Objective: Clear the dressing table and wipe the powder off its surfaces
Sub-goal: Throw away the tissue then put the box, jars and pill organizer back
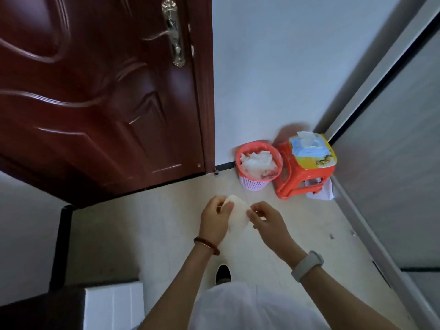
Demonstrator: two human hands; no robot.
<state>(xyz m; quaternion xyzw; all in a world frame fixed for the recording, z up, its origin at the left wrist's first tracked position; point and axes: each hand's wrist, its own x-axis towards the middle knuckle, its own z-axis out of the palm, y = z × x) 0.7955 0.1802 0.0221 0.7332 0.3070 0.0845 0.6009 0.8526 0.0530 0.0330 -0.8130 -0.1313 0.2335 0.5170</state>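
White fabric of the person's top (250,308) fills the bottom of the head view, and both forearms reach forward from it over pale floor tiles (147,229). One dark shoe (223,273) shows between the arms.

Between the two hands hangs a white wipe (237,219), a soft, folded sheet whose long axis runs roughly up and down in the picture, its upper end rounded and pointing toward the bin, its lower end trailing back toward the left wrist. The left hand (215,216), with a brown bead bracelet (206,245) on its wrist, grips the wipe's left side, thumb curled over the front. The right hand (265,217), with a white watch (307,265) on its wrist, pinches the wipe's right edge between thumb and fingertips. So the wipe sits directly between the hands, held up off the floor, and both hands are closed on it.

Beyond the hands, against the white wall, stands a pink-rimmed waste basket (258,183) holding crumpled white tissues. Just beside it on the right is an orange plastic stool (297,182) carrying a yellow-and-blue pack of wipes (312,152) with a sheet sticking up from its top. A dark red door (95,96) with a metal handle (173,32) fills the upper left.
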